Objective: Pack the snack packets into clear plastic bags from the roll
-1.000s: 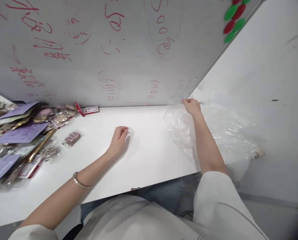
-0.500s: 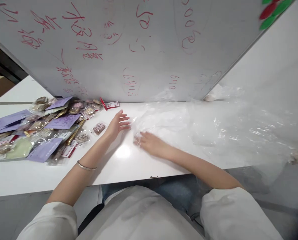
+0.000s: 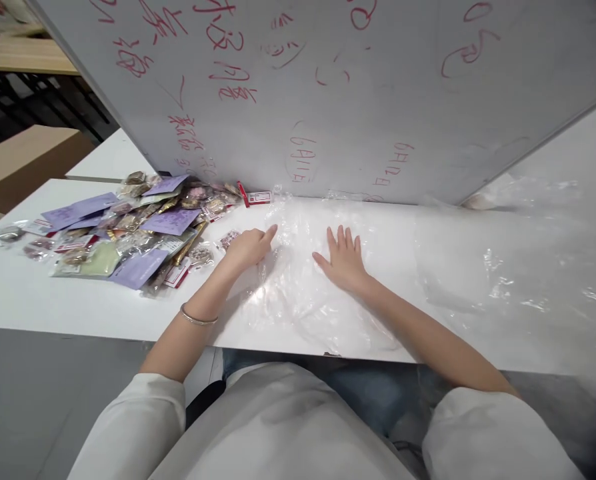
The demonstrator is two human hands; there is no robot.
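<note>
Across the centre and right of the frame, a clear plastic sheet (image 3: 308,303) lies wrinkled over the white table (image 3: 33,300), and the person's right hand (image 3: 345,263) rests on it with the fingers open and spread. Left of centre, the left hand (image 3: 251,248) is at the sheet's left edge, its fingers partly curled, though I cannot tell whether they pinch the film. Farther left sprawls a pile of packets (image 3: 141,268), while a whiteboard (image 3: 258,143) with red writing fills the upper frame.

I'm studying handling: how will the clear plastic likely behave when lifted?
The plastic is probably floppy, since it wrinkles across the table. It's likely light, being see-through and thin-looking. Its glossy glints suggest it may be slippery.
</note>
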